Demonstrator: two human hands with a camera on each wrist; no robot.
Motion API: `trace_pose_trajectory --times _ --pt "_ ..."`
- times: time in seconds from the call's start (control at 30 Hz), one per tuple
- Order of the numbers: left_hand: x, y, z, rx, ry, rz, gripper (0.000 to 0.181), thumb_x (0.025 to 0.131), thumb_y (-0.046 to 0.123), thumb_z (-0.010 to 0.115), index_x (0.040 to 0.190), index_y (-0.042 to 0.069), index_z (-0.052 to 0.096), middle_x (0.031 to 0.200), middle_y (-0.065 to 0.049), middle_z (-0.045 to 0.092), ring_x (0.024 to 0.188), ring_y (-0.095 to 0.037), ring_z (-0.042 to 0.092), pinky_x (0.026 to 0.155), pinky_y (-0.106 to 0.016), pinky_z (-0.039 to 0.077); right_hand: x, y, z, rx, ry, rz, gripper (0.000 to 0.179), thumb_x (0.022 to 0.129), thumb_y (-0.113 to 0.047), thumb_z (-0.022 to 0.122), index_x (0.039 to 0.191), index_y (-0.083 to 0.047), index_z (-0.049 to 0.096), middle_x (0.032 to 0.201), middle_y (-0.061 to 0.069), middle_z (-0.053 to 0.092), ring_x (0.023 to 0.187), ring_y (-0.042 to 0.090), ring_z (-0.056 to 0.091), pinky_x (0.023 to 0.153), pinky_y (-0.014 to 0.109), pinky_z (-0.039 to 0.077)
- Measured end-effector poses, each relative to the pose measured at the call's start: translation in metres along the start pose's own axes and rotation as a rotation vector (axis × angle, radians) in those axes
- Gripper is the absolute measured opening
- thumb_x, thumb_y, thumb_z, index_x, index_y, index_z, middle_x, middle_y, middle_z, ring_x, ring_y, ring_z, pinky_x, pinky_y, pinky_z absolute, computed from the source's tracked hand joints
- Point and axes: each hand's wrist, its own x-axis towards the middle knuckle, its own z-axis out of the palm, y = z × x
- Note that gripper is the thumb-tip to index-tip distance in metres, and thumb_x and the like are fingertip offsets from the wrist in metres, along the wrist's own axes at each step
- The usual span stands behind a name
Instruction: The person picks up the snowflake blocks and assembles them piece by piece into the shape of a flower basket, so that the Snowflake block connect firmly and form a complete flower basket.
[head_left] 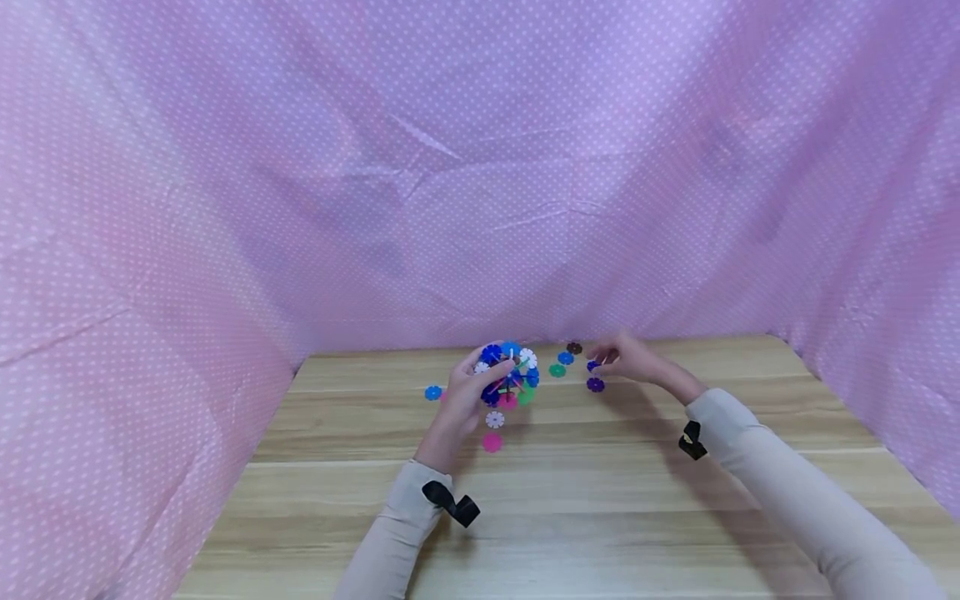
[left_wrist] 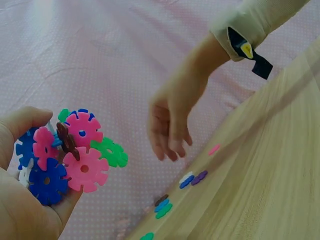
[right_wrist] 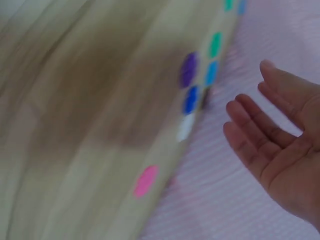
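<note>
My left hand (head_left: 461, 398) holds a ball-like cluster of interlocking notched plastic discs (head_left: 513, 377) above the table. In the left wrist view the thumb and palm support this cluster (left_wrist: 85, 167), whose pink, dark blue, green, brown and white discs are slotted together at angles. My right hand (head_left: 628, 358) hovers over the far part of the table, fingers loosely bent and holding nothing in the right wrist view. Near it lie a purple disc (right_wrist: 189, 69), a dark blue disc (right_wrist: 190, 100), a white disc (right_wrist: 185, 128) and a pink disc (right_wrist: 146, 181).
Between the hands, a green disc (head_left: 557, 370), a light blue disc (head_left: 566, 358) and a brown disc (head_left: 573, 347) form a row. Below the cluster lie a white disc (head_left: 495, 420) and a pink disc (head_left: 492, 442). A dotted pink cloth (head_left: 480, 250) hangs behind the wooden table (head_left: 570, 517).
</note>
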Motion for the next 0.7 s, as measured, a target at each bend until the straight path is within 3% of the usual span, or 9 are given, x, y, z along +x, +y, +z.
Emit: trace_pose_trajectory --times 0.2,0.37,0.53,0.7 --pt "0.001 -0.004 0.001 0.088 -0.029 -0.024 0.055 0.092 0.021 0.076 0.143 0.014 0.056 0.139 -0.014 0.059 0.118 -0.022 0.065 0.1 -0.034 0.056 -0.001 0.026 0.009 -0.073 -0.084 0.005 0.026 0.087 0.0 0.075 0.112 0.007 0.072 0.105 0.021 0.075 0.093 0.031 0.07 0.084 0.044 0.06" --pt "0.001 -0.012 0.005 0.111 -0.038 -0.067 0.056 0.091 0.023 0.077 0.142 0.014 0.056 0.137 -0.013 0.062 0.114 -0.019 0.067 0.1 -0.033 0.056 -0.001 0.033 0.016 -0.101 -0.122 0.017 0.027 0.089 -0.002 0.075 0.115 0.004 0.073 0.104 0.017 0.075 0.091 0.022 0.067 0.081 0.038 0.058" --pt "0.004 -0.031 0.013 0.129 -0.035 -0.102 0.053 0.089 0.024 0.08 0.137 0.012 0.062 0.126 -0.009 0.07 0.108 -0.017 0.07 0.1 -0.033 0.056 -0.001 0.034 0.02 -0.104 -0.119 0.042 0.025 0.087 -0.002 0.076 0.111 0.003 0.074 0.096 0.012 0.073 0.086 0.019 0.062 0.078 0.032 0.055" --pt "0.004 -0.053 0.021 0.13 -0.029 -0.145 0.055 0.087 0.023 0.082 0.137 0.012 0.062 0.125 -0.009 0.072 0.109 -0.017 0.07 0.103 -0.034 0.055 -0.005 0.034 0.02 -0.036 -0.11 0.059 0.019 0.081 0.002 0.079 0.099 0.003 0.071 0.094 0.013 0.07 0.088 0.022 0.063 0.079 0.032 0.055"
